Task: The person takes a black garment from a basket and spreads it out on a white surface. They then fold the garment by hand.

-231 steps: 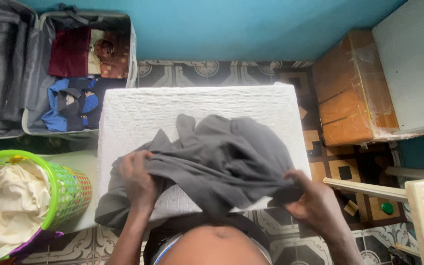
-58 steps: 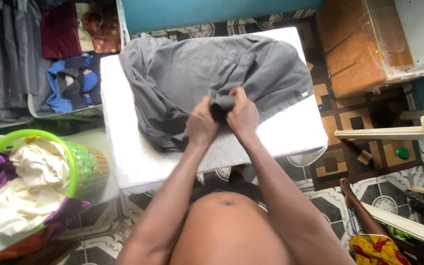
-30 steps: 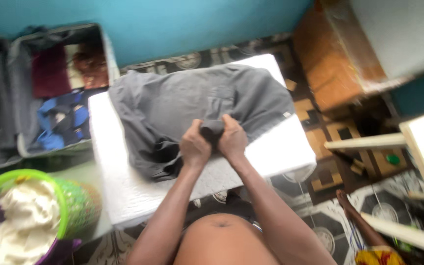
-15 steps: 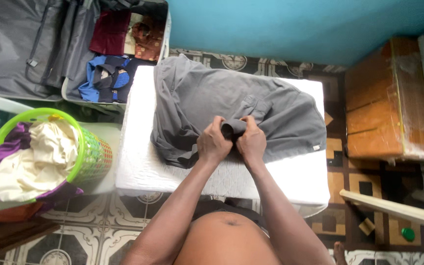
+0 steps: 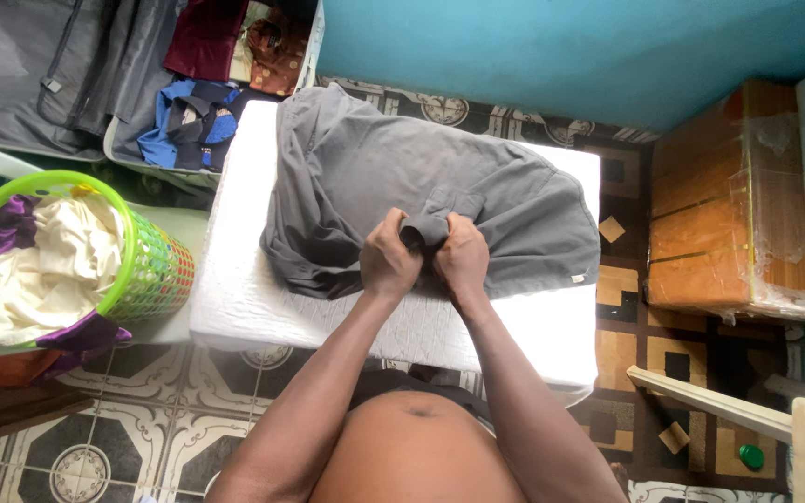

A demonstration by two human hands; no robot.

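Hands are seen side by side near the front edge of the white padded desk (image 5: 263, 307): the left hand (image 5: 388, 265) and the right hand (image 5: 461, 265) are both clenched on one bunched fold of the grey garment (image 5: 393, 177). Beyond them the garment is spread toward the far edge, its far left corner overhanging. Should the fold be tugged hard, the spread cloth could be dragged crooked or slid off toward the open suitcase (image 5: 188, 102).
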